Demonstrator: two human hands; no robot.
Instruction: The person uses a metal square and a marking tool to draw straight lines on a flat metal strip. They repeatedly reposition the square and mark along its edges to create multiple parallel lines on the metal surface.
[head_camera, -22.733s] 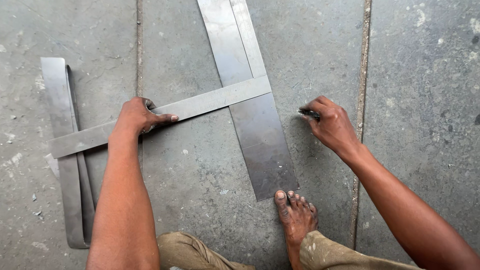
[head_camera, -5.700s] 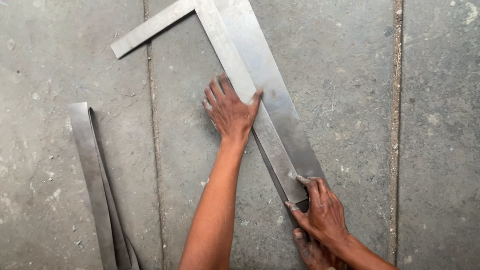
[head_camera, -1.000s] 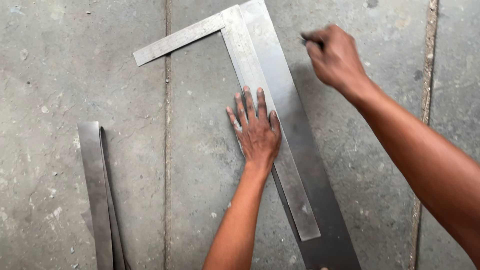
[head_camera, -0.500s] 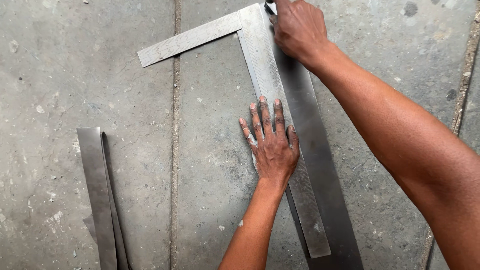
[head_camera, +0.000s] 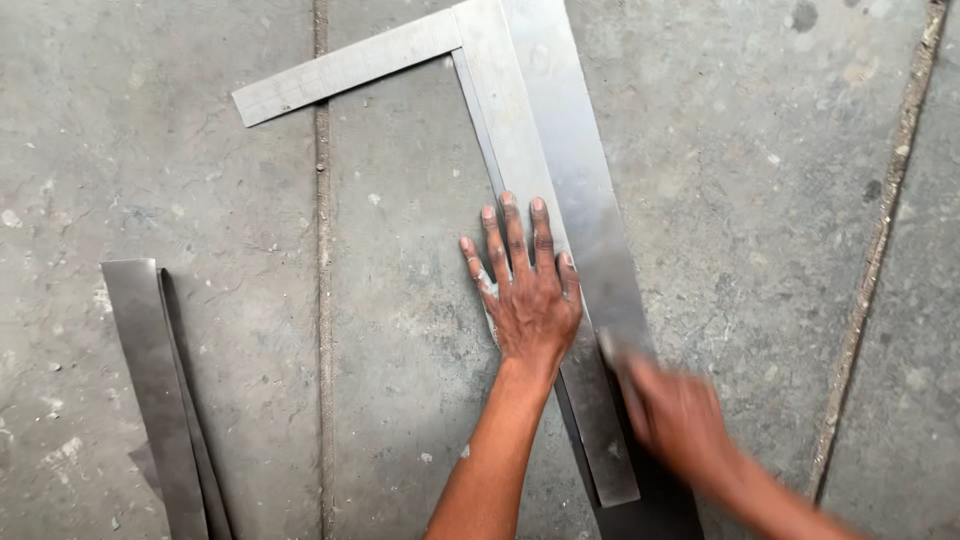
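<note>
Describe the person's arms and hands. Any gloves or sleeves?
Both are bare: no gloves, sleeves, watch or rings show. The left hand has pale dusty smudges on its fingers, above a slim forearm. The right hand is motion-blurred, so finer detail cannot be told.

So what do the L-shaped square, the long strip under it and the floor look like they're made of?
L-shaped square: bare metal, likely steel, dull grey, scuffed matte. Long strip beneath: sheet metal, smoother, with a soft sheen. Floor: concrete slabs, rough, speckled, with joint lines.
</note>
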